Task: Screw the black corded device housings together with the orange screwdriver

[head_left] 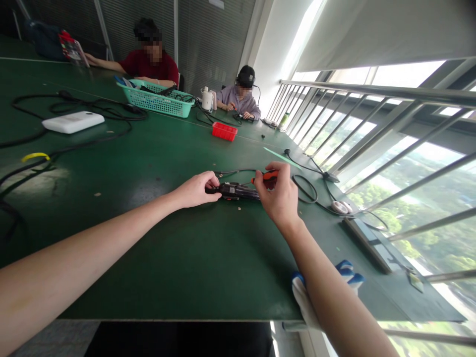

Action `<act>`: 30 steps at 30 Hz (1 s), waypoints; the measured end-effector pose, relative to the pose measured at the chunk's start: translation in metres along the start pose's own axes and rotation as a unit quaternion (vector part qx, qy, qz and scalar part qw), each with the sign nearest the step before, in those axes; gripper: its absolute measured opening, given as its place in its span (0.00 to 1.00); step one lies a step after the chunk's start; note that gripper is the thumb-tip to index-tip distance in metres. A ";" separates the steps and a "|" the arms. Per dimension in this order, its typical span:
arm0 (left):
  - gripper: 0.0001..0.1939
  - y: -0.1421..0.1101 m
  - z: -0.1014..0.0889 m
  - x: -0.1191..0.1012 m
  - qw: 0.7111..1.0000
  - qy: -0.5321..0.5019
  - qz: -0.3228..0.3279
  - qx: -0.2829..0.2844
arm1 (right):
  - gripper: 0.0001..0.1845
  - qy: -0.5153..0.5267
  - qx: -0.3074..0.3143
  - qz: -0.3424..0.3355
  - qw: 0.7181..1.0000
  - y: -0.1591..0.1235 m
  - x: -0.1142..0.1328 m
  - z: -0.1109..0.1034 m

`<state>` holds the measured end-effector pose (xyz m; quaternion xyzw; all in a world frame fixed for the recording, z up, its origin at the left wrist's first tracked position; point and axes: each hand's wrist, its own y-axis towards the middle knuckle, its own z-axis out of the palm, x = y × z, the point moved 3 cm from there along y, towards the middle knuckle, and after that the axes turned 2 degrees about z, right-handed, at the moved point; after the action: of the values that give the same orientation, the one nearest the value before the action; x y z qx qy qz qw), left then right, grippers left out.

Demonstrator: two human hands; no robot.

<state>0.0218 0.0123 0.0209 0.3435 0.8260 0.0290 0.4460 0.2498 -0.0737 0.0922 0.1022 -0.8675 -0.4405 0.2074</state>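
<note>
A slim black power tool [236, 191] with a cord lies across the green table in front of me. My left hand [201, 189] pinches its narrow left end between thumb and fingers. Above its right part, my right hand [278, 193] is closed around an orange and black screwdriver [268, 177]. The screwdriver's thin shaft points left toward the tool's body; whether its tip touches a screw is too small to tell. My right fingers hide the tool's right end.
A red tray [224, 131] and a green basket [159, 101] stand farther back. A white box [73, 122] and black cables lie left. White-and-blue gloves [307, 300] are under my right forearm. Two people sit across the table; a metal railing [372, 91] runs along the right.
</note>
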 end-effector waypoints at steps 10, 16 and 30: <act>0.16 0.001 0.001 0.004 1.000 0.000 0.009 -0.004 | 0.12 -0.034 -0.016 -0.012 0.999 -0.001 0.009 -0.004; 0.15 0.001 0.002 0.005 1.000 0.010 0.015 -0.005 | 0.12 0.064 0.021 -0.058 0.996 -0.011 0.019 0.008; 0.13 0.002 0.002 0.004 0.999 0.023 0.023 -0.011 | 0.07 0.002 0.037 -0.156 0.987 -0.012 0.040 0.009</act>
<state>0.0227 0.0160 0.0174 0.3569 0.8272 0.0563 0.4303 0.2097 -0.0889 0.0887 0.2452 -0.8560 -0.4349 0.1340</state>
